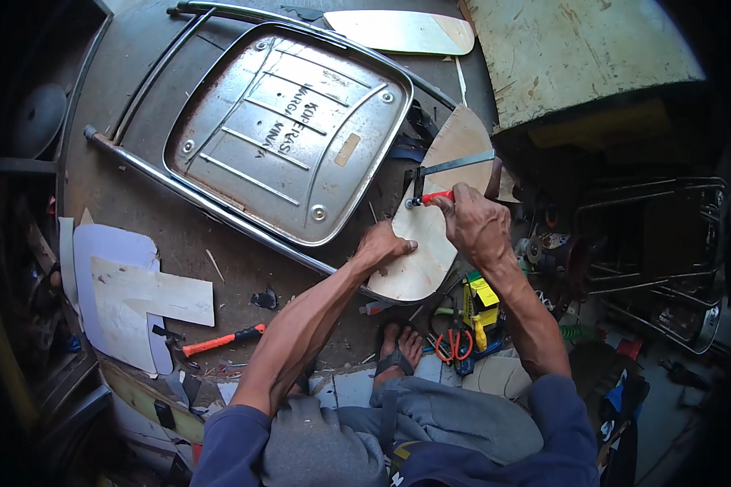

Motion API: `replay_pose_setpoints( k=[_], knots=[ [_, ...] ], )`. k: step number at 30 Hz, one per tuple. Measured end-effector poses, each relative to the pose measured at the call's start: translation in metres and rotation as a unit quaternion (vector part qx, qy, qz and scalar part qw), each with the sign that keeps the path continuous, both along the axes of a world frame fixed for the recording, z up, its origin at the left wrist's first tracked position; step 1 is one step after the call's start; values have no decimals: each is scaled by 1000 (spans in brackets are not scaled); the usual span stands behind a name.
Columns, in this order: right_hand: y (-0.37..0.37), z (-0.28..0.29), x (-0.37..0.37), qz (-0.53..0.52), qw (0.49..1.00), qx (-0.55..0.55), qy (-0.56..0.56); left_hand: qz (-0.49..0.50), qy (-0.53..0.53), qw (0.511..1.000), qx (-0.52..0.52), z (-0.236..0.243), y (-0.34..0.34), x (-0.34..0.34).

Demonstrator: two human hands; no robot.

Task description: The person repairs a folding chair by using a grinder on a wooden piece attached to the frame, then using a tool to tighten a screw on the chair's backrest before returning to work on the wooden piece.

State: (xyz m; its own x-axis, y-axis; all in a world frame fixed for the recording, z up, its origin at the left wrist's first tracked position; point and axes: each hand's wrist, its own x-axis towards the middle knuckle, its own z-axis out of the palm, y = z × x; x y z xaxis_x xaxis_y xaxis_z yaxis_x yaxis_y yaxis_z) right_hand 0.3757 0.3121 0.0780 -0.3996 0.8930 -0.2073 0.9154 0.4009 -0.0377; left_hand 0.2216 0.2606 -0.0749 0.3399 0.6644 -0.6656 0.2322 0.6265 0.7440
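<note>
A bar clamp lies across a pale, rounded wooden board, its steel bar pointing up to the right. My right hand is closed around the clamp's red handle. The clamp's round pad is near the board's left edge. My left hand grips that same edge lower down, thumb on top; its other fingers are partly hidden. Close by on the left lies a metal folding chair, with its panel facing up and black lettering on it. What is beneath the board is mostly hidden.
Another rounded board lies beyond the chair. At left are white and tan cut sheets and an orange-handled tool. Orange-handled scissors and a yellow box are near my feet. Stacked chair frames stand at right.
</note>
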Motion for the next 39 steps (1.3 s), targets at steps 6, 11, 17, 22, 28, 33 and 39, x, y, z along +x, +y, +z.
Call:
replay_pose_setpoints(
  k=[6, 11, 17, 22, 28, 33, 39],
  knots=[
    [10, 12, -3, 139, 986, 85, 34, -6, 58, 998, 36, -28, -3, 5],
    [11, 7, -4, 58, 997, 44, -11, -5, 31, 999, 14, -22, -2, 3],
    [11, 16, -12, -25, 996, -46, -69, -13, 55, 998, 36, -26, -2, 6],
    [7, 13, -10, 29, 998, 57, 20, 12, 40, 998, 42, -29, -3, 7],
    [5, 4, -28, -68, 994, 4, -90, 1, 31, 998, 60, -30, -5, 4],
    [-1, 5, -23, -39, 999, 28, -25, 7, 33, 999, 31, -20, -2, 4],
    [3, -2, -19, -34, 997, 58, -37, 13, 11, 999, 38, -18, -3, 2]
  ],
)
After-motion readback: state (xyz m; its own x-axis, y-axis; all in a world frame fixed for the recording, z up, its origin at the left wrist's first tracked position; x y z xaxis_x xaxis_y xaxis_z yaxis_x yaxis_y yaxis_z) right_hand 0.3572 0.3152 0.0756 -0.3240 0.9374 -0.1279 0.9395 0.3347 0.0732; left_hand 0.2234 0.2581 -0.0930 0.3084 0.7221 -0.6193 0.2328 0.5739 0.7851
